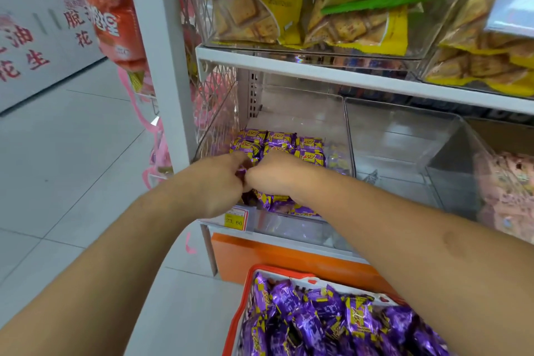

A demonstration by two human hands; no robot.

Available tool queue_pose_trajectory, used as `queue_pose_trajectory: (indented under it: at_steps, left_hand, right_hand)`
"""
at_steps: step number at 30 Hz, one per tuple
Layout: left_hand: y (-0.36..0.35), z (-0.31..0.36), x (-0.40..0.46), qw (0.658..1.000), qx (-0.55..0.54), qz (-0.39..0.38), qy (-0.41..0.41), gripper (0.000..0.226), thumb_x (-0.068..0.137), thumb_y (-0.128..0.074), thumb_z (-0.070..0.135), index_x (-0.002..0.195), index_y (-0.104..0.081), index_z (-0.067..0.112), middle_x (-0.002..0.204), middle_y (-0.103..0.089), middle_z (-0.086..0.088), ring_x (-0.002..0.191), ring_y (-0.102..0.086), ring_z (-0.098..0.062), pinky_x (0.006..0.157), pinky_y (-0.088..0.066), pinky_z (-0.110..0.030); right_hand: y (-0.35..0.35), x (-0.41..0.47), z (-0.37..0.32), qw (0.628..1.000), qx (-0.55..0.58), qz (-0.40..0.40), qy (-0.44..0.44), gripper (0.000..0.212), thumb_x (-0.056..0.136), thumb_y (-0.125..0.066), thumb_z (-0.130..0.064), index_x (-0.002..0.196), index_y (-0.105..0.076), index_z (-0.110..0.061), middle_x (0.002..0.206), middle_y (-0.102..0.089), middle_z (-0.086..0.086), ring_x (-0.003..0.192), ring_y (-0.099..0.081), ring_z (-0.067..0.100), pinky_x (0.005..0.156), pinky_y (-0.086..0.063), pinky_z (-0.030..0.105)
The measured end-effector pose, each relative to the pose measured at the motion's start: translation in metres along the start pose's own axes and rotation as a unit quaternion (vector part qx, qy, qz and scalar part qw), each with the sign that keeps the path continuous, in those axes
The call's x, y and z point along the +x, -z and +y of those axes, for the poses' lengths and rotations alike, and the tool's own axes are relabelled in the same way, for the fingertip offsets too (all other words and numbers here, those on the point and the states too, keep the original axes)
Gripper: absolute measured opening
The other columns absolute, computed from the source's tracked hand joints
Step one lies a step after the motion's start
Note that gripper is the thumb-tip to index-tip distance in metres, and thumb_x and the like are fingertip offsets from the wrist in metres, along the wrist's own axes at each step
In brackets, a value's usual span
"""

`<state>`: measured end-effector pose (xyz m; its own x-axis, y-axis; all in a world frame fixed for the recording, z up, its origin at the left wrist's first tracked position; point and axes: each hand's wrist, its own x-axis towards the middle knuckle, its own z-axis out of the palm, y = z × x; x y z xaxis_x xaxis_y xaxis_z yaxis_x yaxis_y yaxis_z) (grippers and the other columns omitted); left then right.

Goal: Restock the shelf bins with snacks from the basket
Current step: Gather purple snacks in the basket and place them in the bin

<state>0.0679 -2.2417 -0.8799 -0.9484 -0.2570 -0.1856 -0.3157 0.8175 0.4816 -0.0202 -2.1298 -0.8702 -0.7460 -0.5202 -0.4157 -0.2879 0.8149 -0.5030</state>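
Both my hands reach into the clear shelf bin on the lower shelf, which holds several purple and yellow snack packs. My left hand has its fingers curled round a purple pack at the bin's front left. My right hand lies right beside it, knuckles up, fingers curled down onto the packs; what it holds is hidden. Below, the red basket at the bottom is full of the same purple packs.
A clear bin to the right has nothing in it; further right is a bin of pink packs. The upper shelf carries bins of yellow cracker bags. A price tag hangs on the bin front. Tiled floor lies to the left.
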Motion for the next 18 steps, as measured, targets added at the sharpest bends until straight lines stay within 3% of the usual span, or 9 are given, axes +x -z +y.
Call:
queue_pose_trajectory:
  at_steps: [2, 3, 5, 7, 10, 12, 15, 18]
  left_hand:
    - [0.0, -0.003, 0.0, 1.0, -0.007, -0.015, -0.005, 0.031, 0.101, -0.05, 0.022, 0.127, -0.059, 0.036, 0.116, -0.069, 0.001, 0.105, -0.063, -0.024, 0.093, -0.05, -0.035]
    - [-0.001, -0.003, -0.001, 1.0, -0.001, -0.026, -0.007, 0.031, 0.102, -0.047, 0.023, 0.128, -0.057, 0.036, 0.118, -0.069, 0.0, 0.106, -0.063, -0.024, 0.095, -0.05, -0.036]
    - [-0.006, 0.0, -0.003, 0.999, 0.031, -0.045, -0.007, 0.029, 0.105, -0.043, 0.024, 0.131, -0.056, 0.03, 0.123, -0.066, -0.005, 0.109, -0.061, -0.027, 0.095, -0.048, -0.037]
    - [-0.01, 0.002, -0.004, 0.997, 0.056, -0.044, -0.019, 0.033, 0.106, -0.042, 0.027, 0.134, -0.058, 0.02, 0.129, -0.064, -0.006, 0.116, -0.061, -0.028, 0.097, -0.049, -0.037]
    - [-0.01, 0.002, -0.006, 0.986, 0.128, -0.079, -0.07, 0.053, 0.1, -0.029, 0.042, 0.133, -0.063, 0.017, 0.133, -0.064, -0.007, 0.122, -0.059, -0.028, 0.101, -0.049, -0.039]
    - [-0.008, 0.006, -0.007, 0.965, 0.208, -0.141, -0.076, 0.058, 0.097, -0.024, 0.04, 0.139, -0.057, 0.017, 0.141, -0.058, -0.007, 0.13, -0.052, -0.028, 0.104, -0.045, -0.036]
    - [-0.007, 0.013, -0.005, 0.952, 0.271, -0.131, -0.064, 0.039, 0.108, -0.033, 0.013, 0.146, -0.044, 0.013, 0.145, -0.051, -0.01, 0.135, -0.046, -0.028, 0.108, -0.038, -0.036]
    - [-0.01, 0.013, 0.001, 0.925, 0.345, -0.131, -0.094, 0.037, 0.11, -0.033, 0.013, 0.145, -0.043, 0.013, 0.142, -0.053, -0.011, 0.132, -0.048, -0.029, 0.106, -0.039, -0.036]
  right_hand:
    - [0.002, 0.006, 0.002, 1.0, -0.007, 0.028, 0.009, 0.022, 0.081, -0.065, -0.031, 0.085, -0.067, -0.009, 0.079, -0.065, 0.007, 0.065, -0.064, 0.023, 0.056, -0.063, 0.036]
    - [0.005, 0.007, 0.003, 0.999, -0.021, 0.041, 0.012, 0.024, 0.079, -0.065, -0.033, 0.083, -0.069, -0.01, 0.079, -0.067, 0.008, 0.064, -0.067, 0.025, 0.056, -0.064, 0.04]
    - [0.012, 0.007, 0.008, 0.994, -0.075, 0.071, 0.02, 0.025, 0.078, -0.065, -0.037, 0.075, -0.064, -0.012, 0.072, -0.062, 0.007, 0.065, -0.065, 0.028, 0.049, -0.055, 0.031]
    - [0.021, 0.004, 0.014, 0.985, -0.128, 0.111, 0.022, 0.023, 0.078, -0.064, -0.032, 0.071, -0.055, -0.012, 0.069, -0.053, 0.005, 0.07, -0.058, 0.03, 0.055, -0.041, 0.025]
    - [0.029, -0.003, 0.023, 0.972, -0.164, 0.17, 0.015, 0.018, 0.079, -0.067, -0.027, 0.083, -0.054, -0.014, 0.072, -0.047, 0.0, 0.08, -0.054, 0.03, 0.068, -0.043, 0.029]
    - [0.029, -0.003, 0.024, 0.97, -0.148, 0.188, 0.039, 0.02, 0.078, -0.066, -0.027, 0.092, -0.056, -0.017, 0.076, -0.051, 0.001, 0.08, -0.054, 0.03, 0.066, -0.043, 0.03]
    - [0.02, 0.005, 0.019, 0.984, -0.133, 0.092, 0.07, 0.018, 0.078, -0.066, -0.028, 0.074, -0.062, -0.011, 0.067, -0.057, 0.006, 0.063, -0.054, 0.027, 0.051, -0.035, 0.025]
    - [0.006, 0.011, 0.018, 0.98, -0.191, -0.031, 0.05, 0.03, 0.084, -0.07, -0.032, 0.065, -0.056, -0.012, 0.065, -0.051, 0.005, 0.058, -0.045, 0.024, 0.049, -0.032, 0.026]
